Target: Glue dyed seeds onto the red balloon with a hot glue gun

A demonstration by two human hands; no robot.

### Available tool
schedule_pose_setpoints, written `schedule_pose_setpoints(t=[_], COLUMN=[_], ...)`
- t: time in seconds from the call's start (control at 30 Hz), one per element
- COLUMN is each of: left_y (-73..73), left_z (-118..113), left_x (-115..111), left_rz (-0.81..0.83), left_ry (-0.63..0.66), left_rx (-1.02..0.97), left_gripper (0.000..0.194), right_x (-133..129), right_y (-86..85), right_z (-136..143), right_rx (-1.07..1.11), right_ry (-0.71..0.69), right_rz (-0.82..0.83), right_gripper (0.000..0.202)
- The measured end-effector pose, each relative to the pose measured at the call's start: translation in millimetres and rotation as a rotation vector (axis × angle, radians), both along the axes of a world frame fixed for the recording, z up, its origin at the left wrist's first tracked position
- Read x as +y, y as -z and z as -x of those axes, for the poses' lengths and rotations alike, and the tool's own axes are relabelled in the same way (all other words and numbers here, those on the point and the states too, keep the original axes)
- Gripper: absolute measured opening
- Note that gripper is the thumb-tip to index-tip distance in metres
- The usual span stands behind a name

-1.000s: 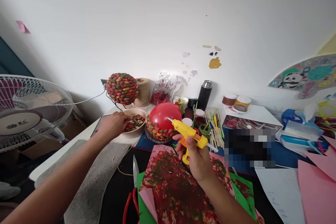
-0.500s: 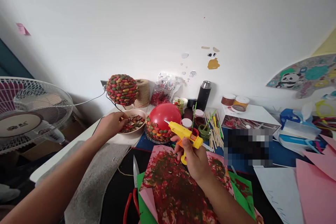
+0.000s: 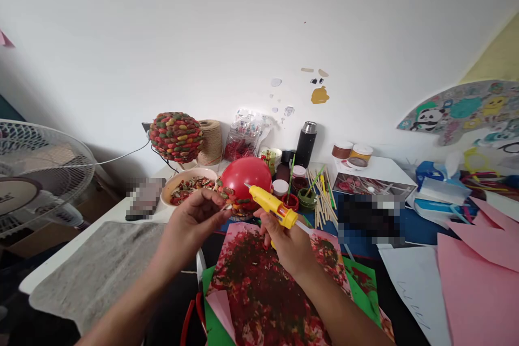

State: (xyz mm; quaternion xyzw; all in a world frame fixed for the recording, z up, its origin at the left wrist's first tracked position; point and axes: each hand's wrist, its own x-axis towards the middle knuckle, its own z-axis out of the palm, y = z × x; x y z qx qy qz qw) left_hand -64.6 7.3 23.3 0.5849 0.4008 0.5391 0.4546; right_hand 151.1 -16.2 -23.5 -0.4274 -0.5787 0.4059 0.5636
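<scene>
My left hand [image 3: 194, 221] pinches a small pale nutshell half [image 3: 227, 207] between thumb and fingertips, just in front of a red balloon [image 3: 248, 175]. Painted shells in red, green and orange cover the balloon's lower part, which my left fingers partly hide. A yellow hot glue gun [image 3: 272, 205] is gripped in my right hand [image 3: 291, 246], its nozzle pointing up and left across the balloon. Behind my left hand stands a pinkish bowl [image 3: 167, 189] of loose coloured shells.
A shell-covered ball [image 3: 176, 138] sits before a twine spool [image 3: 211, 141]. Paint-smeared paper [image 3: 275, 292] lies under my hands, red-handled scissors [image 3: 199, 308] at its left. Paint jars [image 3: 307, 200], wooden sticks [image 3: 322, 203] and a black flask [image 3: 306, 146] stand behind. A fan [image 3: 40, 173] is left.
My left hand has come out of the bowl and moved right to the balloon, with a shell in its fingers. The glue gun stays in my right hand. The view has turned slightly right.
</scene>
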Motion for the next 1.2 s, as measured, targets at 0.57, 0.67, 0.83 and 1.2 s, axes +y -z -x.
schedule_pose_setpoints(t=[0.57,0.67,0.83,1.2], left_y=[26.3,28.9,31.9,37.8], left_z=[-50,-49,-45,-42], left_x=[-24,-24,-26,-30], left_rz=[0.192,0.279,0.44,0.414], left_ry=[0.203,0.235,0.301,0.289], left_rx=[-0.184,-0.293,-0.477,-0.447], left_gripper=[0.041,0.042,0.04,0.038], right_x=[1,1,0,-4], right_y=[-7.3,-7.8,-8.4,-12.5], right_z=[5,4,5,-1], right_rx=[-0.12,-0.162,-0.205,-0.085], right_ry=[0.17,0.167,0.153,-0.004], right_rz=[-0.135,-0.145,-0.178,-0.077], right_gripper=[0.025,0.027,0.026,0.038])
